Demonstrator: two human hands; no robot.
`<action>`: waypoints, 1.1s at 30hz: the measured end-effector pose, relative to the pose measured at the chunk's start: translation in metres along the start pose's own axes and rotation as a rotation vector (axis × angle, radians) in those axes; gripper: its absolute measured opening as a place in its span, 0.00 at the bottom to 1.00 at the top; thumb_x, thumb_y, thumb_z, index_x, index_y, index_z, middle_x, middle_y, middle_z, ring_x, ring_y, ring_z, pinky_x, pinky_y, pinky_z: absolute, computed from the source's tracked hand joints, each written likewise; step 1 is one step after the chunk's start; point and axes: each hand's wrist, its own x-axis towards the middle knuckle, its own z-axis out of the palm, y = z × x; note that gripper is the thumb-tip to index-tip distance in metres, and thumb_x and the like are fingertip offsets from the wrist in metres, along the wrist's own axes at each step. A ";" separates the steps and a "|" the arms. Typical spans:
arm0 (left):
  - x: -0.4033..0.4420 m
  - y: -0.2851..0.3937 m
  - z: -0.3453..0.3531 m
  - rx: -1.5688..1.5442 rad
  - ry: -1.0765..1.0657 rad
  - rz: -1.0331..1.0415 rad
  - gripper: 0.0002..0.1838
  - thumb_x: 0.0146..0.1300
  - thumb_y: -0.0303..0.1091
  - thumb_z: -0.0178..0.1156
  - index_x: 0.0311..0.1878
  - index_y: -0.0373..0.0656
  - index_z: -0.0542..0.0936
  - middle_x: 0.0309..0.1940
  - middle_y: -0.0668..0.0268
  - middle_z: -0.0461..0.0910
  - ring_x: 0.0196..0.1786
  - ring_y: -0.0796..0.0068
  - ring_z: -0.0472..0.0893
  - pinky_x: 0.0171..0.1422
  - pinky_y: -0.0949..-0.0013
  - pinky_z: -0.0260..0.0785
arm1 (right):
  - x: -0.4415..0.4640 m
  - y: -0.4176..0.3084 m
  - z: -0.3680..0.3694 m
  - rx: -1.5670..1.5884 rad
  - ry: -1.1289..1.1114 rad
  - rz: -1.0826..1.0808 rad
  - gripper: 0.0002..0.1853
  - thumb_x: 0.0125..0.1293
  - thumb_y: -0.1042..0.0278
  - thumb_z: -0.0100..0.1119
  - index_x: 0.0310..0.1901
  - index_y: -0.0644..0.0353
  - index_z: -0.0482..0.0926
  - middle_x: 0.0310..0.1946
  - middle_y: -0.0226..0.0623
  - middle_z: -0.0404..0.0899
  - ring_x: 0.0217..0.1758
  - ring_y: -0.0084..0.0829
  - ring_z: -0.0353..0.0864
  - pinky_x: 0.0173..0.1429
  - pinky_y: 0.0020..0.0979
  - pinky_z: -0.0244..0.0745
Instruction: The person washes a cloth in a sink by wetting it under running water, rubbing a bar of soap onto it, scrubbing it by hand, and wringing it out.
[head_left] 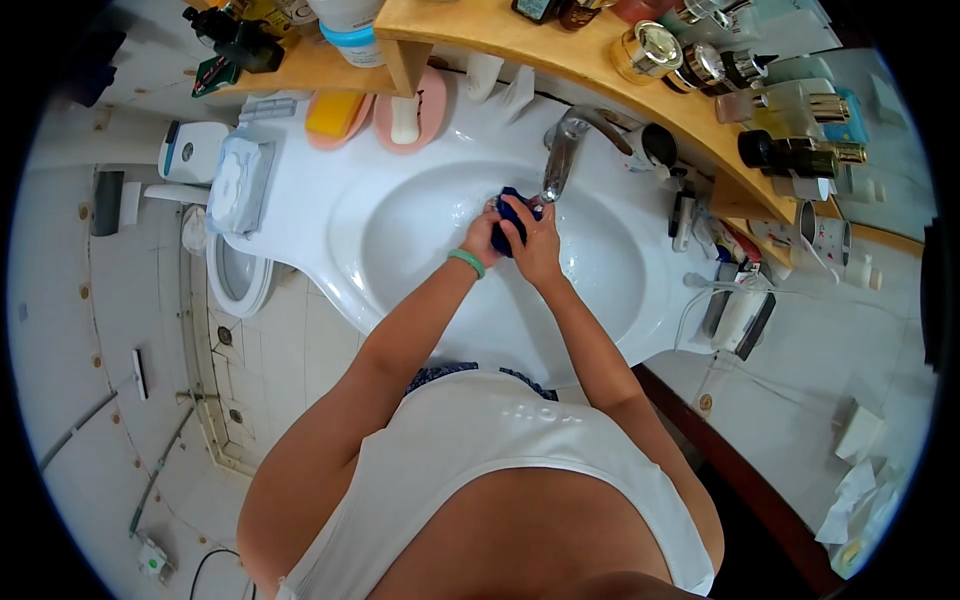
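Observation:
Under the chrome faucet [562, 160], a crumpled dark blue cloth [511, 212] is bunched between my two hands over the white sink basin [400, 235]. My left hand [481, 240], with a green bangle on its wrist, grips the cloth from the left side. From the right, my right hand [536, 243] has its fingers curled over the cloth, close below the spout. Water glistens around the hands and in the basin. Parts of the fingers and the underside of the cloth are hidden.
Behind the basin are a yellow soap bar [334, 113] and a white soap bar [405, 121] in pink dishes. A wooden shelf [480, 28] with jars and bottles curves overhead. A wipes pack [240, 185] lies left; a toilet [238, 280] stands beyond.

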 end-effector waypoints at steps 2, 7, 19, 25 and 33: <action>-0.010 -0.015 0.011 0.108 -0.016 -0.006 0.18 0.67 0.43 0.39 0.54 0.50 0.71 0.50 0.62 0.73 0.54 0.67 0.73 0.58 0.64 0.68 | -0.010 -0.002 -0.004 -0.038 0.000 0.024 0.18 0.59 0.56 0.58 0.51 0.48 0.75 0.52 0.46 0.67 0.49 0.49 0.73 0.49 0.41 0.71; -0.026 -0.050 0.007 -0.101 -0.031 -0.160 0.13 0.67 0.44 0.43 0.43 0.48 0.74 0.39 0.68 0.77 0.43 0.73 0.77 0.49 0.67 0.72 | -0.033 0.011 -0.006 -0.091 -0.040 0.121 0.16 0.57 0.53 0.60 0.40 0.57 0.76 0.41 0.40 0.71 0.35 0.45 0.77 0.35 0.41 0.73; -0.014 -0.104 -0.023 0.044 0.155 -0.136 0.17 0.63 0.47 0.54 0.38 0.40 0.76 0.32 0.66 0.77 0.32 0.77 0.77 0.35 0.69 0.71 | -0.056 0.020 -0.007 -0.040 -0.010 0.173 0.15 0.59 0.59 0.59 0.25 0.64 0.76 0.22 0.48 0.77 0.26 0.47 0.78 0.31 0.40 0.72; -0.018 -0.086 -0.023 0.631 0.302 -0.020 0.22 0.62 0.54 0.53 0.34 0.42 0.79 0.32 0.68 0.78 0.33 0.80 0.76 0.34 0.72 0.69 | -0.052 0.022 -0.009 0.054 -0.090 0.325 0.15 0.56 0.59 0.63 0.25 0.64 0.76 0.18 0.49 0.75 0.22 0.43 0.77 0.29 0.35 0.71; -0.066 0.039 -0.002 0.819 -0.036 -0.024 0.21 0.54 0.45 0.66 0.46 0.42 0.77 0.35 0.68 0.79 0.36 0.79 0.79 0.38 0.75 0.72 | -0.018 0.028 -0.039 1.017 -0.196 0.642 0.27 0.51 0.73 0.68 0.53 0.59 0.68 0.36 0.39 0.77 0.38 0.27 0.78 0.45 0.27 0.74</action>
